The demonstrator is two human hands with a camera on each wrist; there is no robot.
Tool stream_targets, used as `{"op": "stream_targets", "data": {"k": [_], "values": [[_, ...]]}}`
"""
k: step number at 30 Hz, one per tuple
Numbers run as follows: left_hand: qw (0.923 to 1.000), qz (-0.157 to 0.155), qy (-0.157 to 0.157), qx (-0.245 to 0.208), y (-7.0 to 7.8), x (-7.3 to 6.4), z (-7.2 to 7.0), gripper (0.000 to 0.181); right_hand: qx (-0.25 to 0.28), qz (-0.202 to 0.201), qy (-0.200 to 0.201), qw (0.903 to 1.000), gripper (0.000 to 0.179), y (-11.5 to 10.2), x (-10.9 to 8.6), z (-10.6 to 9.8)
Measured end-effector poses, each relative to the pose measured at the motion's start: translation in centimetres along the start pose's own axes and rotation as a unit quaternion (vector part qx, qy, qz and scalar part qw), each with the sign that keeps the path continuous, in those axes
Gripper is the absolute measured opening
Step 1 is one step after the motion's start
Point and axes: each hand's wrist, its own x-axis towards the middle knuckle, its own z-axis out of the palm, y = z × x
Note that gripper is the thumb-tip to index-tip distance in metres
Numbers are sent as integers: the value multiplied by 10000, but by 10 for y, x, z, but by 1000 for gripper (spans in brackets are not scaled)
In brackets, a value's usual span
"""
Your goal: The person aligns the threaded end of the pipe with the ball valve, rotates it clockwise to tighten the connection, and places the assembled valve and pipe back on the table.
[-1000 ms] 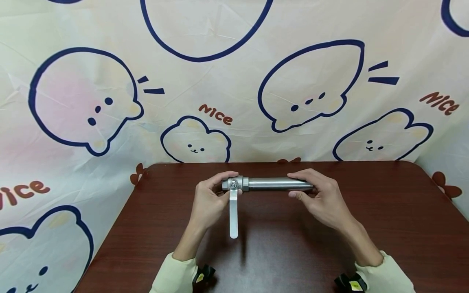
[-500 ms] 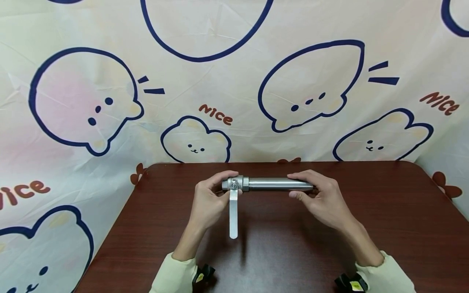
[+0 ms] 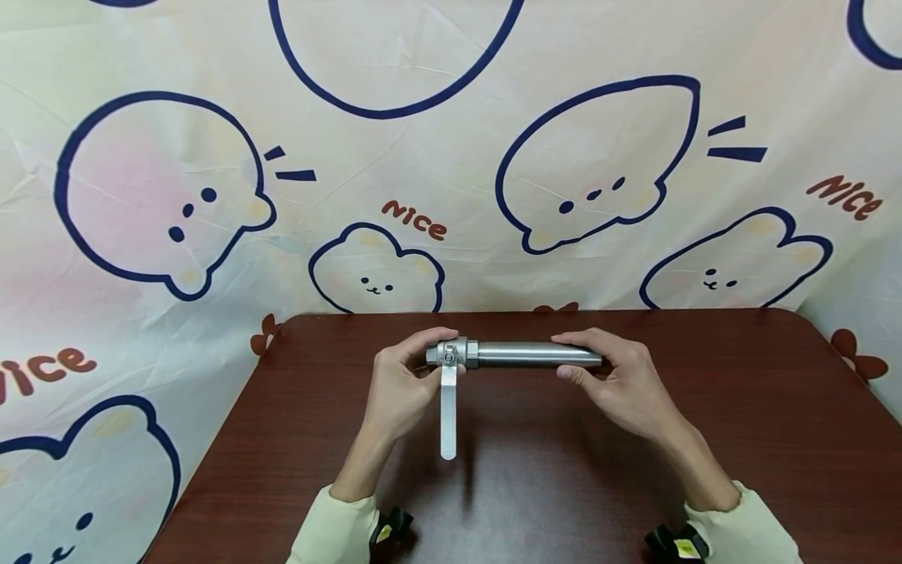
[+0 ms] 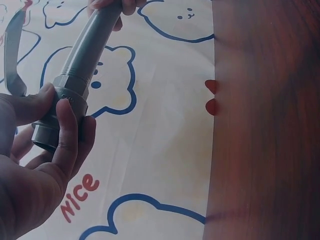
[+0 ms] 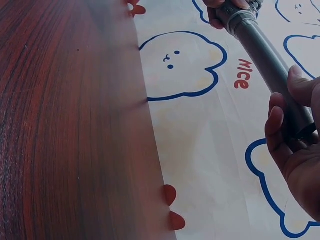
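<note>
Firstly, we list the left hand [image 3: 403, 392], its thumb and fingers clamped round the body of a metal valve [image 3: 461, 348], thumb on the near side and fingers on the far side. Secondly, we list the right hand [image 3: 630, 384], thumb and fingers closed on the free end of a metal pipe [image 3: 521, 355].

Valve and pipe we enter as one joined piece, held level between both hands, raised over the far part of the counter. Where they meet we note a hexagonal collar [image 3: 473, 355]. From the valve, one flat silver lever [image 3: 449, 415] extends toward the wearer, square to the pipe.

Further out, we record two pale sleeves [image 3: 334, 526], each with a black wrist device [image 3: 391, 528] bearing a yellow patch. Below: one dark reddish-brown wood-grain counter [image 3: 543, 470], shadows on its surface. Behind: one pale cloth [image 3: 465, 164], printed with blue-outlined cartoon animals [image 3: 377, 270] and red-brown "Nice" lettering [image 3: 414, 221].
</note>
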Motion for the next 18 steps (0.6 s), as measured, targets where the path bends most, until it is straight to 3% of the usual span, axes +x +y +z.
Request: {"op": "stream_targets", "data": {"k": [18], "values": [[10000,-46,-11,33,0,0,-1,45,-73,73,-103,9999,43,2,0,0]]}}
